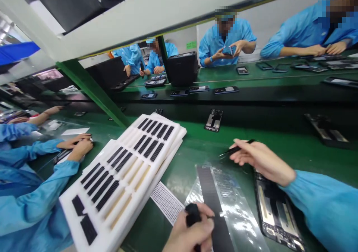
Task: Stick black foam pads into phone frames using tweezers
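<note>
My right hand (254,156) holds black tweezers (237,148), their thin metal tips pointing left above the bench. At the bottom centre my left hand (192,229) is closed, with something black (192,214) at its fingers that I cannot make out. Beside and partly under that hand lies a clear plastic sheet (237,207) with a dark strip (209,188) along it. A white sheet of small black dots (167,201) is left of it. Under my right forearm rests an opened phone body (272,207), partly hidden by the arm.
To the left, stacked white foam trays (151,162) hold black strips in rows. More phone bodies lie ahead (214,120) and at the right (326,128). A green post (92,91) and a shelf beam (134,20) cross the view. Co-workers in blue sit opposite and at left.
</note>
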The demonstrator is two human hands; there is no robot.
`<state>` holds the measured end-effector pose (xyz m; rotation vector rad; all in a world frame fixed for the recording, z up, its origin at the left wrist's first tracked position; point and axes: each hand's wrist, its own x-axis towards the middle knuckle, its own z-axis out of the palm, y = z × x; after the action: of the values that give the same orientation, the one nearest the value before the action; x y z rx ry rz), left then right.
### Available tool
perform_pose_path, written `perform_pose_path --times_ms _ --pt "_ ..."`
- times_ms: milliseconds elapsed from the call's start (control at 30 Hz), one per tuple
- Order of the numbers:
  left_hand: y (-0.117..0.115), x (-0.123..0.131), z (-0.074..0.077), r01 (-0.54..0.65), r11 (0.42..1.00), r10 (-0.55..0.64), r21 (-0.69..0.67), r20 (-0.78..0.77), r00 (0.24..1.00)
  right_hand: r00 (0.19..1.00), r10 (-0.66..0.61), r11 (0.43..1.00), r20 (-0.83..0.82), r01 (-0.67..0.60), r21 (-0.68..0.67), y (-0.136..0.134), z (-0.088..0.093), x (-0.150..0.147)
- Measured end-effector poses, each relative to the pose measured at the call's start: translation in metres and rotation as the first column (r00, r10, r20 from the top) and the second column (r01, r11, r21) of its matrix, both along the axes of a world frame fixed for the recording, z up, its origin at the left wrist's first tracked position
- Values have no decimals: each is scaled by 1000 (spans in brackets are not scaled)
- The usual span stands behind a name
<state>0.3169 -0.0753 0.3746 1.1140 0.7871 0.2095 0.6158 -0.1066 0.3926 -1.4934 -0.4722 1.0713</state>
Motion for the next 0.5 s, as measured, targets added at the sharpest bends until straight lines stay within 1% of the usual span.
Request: perform_pose_path --times_ms 33,67,100,133,167,200,233,267,300,367,433,467,500 --pt "4 8 -2 66 976 -49 209 -87 995 995 82 996 57 -83 17 10 -5 -10" --pt "10 15 -1 161 878 -73 451 -205 976 982 144 988 118 -149 31 17 -10 -18" --pt "17 22 1 278 708 -65 649 -331 941 967 184 980 177 -193 38 23 -15 -25" --pt "25 28 3 400 515 -37 758 -446 894 952 206 974 228 -221 43 26 -21 -30" --pt "33 34 4 516 355 -9 780 -549 836 939 215 971 269 -235 43 28 -26 -33" --pt "40 40 4 619 245 7 747 -639 769 929 219 970 298 -241 40 29 -31 -36" --pt "46 45 3 697 179 6 694 -709 705 922 219 970 319 -242 36 29 -36 -37" --pt "50 49 1 750 140 -13 647 -756 654 918 220 969 331 -243 32 30 -40 -39" --pt "53 52 -1 779 123 -32 615 -782 623 915 222 969 337 -246 30 30 -45 -40" --pt "57 54 -6 791 120 -56 600 -792 609 912 230 967 341 -254 27 32 -52 -42" --pt "58 52 -10 775 142 -74 616 -774 629 908 231 966 349 -256 27 33 -52 -43" --pt "58 50 -10 751 169 -85 639 -749 657 908 224 967 354 -252 33 32 -47 -43" --pt "57 47 -10 699 222 -93 680 -698 710 908 207 969 365 -241 48 29 -39 -43"
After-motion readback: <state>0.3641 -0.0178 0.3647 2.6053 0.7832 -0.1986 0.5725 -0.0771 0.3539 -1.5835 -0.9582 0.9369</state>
